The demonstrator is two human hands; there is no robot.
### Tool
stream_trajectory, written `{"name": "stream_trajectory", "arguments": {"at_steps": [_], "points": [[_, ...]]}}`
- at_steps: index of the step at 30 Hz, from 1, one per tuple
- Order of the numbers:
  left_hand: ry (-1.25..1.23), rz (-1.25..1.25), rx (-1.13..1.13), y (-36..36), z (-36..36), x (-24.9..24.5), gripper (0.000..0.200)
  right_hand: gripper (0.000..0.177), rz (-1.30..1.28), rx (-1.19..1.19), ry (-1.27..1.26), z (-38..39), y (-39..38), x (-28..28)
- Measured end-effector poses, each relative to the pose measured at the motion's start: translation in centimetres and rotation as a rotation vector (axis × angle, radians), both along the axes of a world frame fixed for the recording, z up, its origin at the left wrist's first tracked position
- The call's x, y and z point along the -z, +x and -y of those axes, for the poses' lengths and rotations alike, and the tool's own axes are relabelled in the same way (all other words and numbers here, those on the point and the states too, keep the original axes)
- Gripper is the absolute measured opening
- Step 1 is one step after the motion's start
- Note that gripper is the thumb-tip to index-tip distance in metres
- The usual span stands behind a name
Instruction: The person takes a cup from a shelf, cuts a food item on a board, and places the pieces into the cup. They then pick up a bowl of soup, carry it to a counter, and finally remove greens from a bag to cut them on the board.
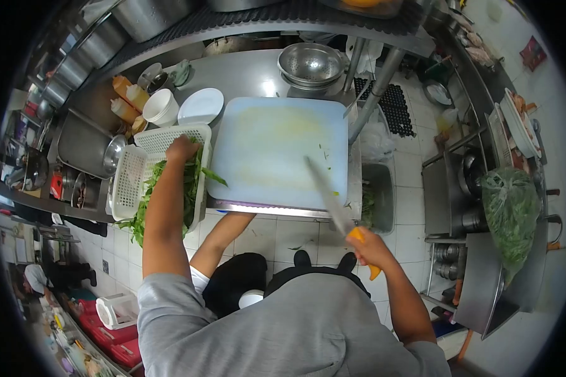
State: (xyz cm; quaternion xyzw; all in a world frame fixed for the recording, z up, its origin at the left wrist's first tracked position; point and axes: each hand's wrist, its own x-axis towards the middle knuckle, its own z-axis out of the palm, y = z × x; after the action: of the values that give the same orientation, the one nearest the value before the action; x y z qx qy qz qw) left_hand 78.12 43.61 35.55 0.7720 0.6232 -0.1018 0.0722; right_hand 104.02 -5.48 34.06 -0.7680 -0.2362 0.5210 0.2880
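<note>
My left hand (182,149) is down in a white perforated plastic basket (129,182), its fingers closed around some leafy greens (192,188). More stems and leaves hang over the basket's near edge, and one leaf reaches onto the cutting board. In my right hand (372,249) is a knife (331,200) with an orange handle and a long blade. The blade points up and left over the right front part of the white cutting board (270,151). Small green scraps lie on the board's right side.
White bowls (160,107), a white plate (201,105) and sauce bottles (124,110) stand behind the basket. Metal colanders (310,65) sit at the back. A grey bin (378,195) is right of the table. Another person's arm (223,242) reaches below its front edge.
</note>
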Motion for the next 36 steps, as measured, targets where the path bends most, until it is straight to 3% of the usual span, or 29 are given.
{"name": "stream_trajectory", "arguments": {"at_steps": [2, 4, 7, 12, 14, 16, 18, 20, 22, 23, 25, 26, 28, 30, 32, 34, 36], "points": [[-0.025, -0.019, 0.006, 0.6, -0.9, 0.1, 0.074, 0.03, 0.027, 0.072, -0.001, 0.9, 0.5, -1.1], [-0.057, -0.035, 0.011, 0.6, -2.0, 1.3, 0.076, 0.03, 0.158, 0.295, -0.018, 1.9, 0.4, -2.6], [0.012, 0.073, 0.103, 0.5, -2.5, 2.0, 0.073, 0.031, 0.186, 0.226, -0.021, 1.8, -0.1, -4.0], [0.149, 0.016, 0.121, 2.7, 0.8, -3.7, 0.065, 0.035, 0.091, -0.037, 0.111, -2.3, -2.5, -2.1], [0.2, 0.044, 0.139, 3.2, 2.1, -5.2, 0.061, 0.035, 0.076, -0.001, 0.12, -2.9, -2.3, -0.5], [0.341, 0.167, 0.238, 3.6, 3.4, -6.5, 0.056, 0.035, 0.058, 0.036, 0.123, -2.3, -2.0, -0.3], [0.448, 0.189, 0.334, 4.8, 6.8, -8.4, 0.049, 0.032, 0.113, 0.294, 0.097, -0.1, -1.1, -0.9], [0.683, 0.468, 0.663, 6.0, 9.1, -8.6, 0.043, 0.029, 0.187, 0.378, 0.021, 2.3, -0.5, -2.1], [0.684, 0.631, 0.845, 8.5, 13.6, -8.6, 0.037, 0.028, 0.17, 0.32, 0.0, 4.8, -0.2, -3.5], [0.587, 0.706, 0.853, 9.6, 15.1, -7.4, 0.037, 0.028, 0.169, 0.329, -0.006, 5.9, -0.3, -3.9], [0.359, 0.851, 0.839, 12.0, 17.8, -4.0, 0.034, 0.026, 0.117, 0.057, -0.028, 7.4, -0.6, -4.1], [0.225, 0.922, 0.817, 13.0, 19.0, -2.3, 0.032, 0.026, 0.115, 0.065, -0.029, 7.5, -0.9, -4.1], [0.109, 0.851, 0.787, 14.6, 20.4, 1.6, 0.034, 0.025, 0.054, -0.073, -0.058, 7.7, -1.5, -4.0], [0.201, 0.733, 0.823, 15.9, 21.7, 5.5, 0.038, 0.027, 0.053, -0.035, -0.058, 8.4, -1.3, -2.5], [0.203, 0.658, 0.802, 17.4, 24.2, 7.7, 0.042, 0.028, 0.385, 0.133, -0.029, 9.9, -0.9, -0.4], [0.389, 0.441, 0.743, 18.8, 27.5, 9.1, 0.046, 0.029, 0.32, 0.216, -0.042, 10.9, -0.1, -1.8], [0.236, 0.781, 0.801, 20.6, 29.9, 8.7, 0.047, 0.03, 0.255, 0.284, -0.048, 11.3, 0.9, -2.1]]}}
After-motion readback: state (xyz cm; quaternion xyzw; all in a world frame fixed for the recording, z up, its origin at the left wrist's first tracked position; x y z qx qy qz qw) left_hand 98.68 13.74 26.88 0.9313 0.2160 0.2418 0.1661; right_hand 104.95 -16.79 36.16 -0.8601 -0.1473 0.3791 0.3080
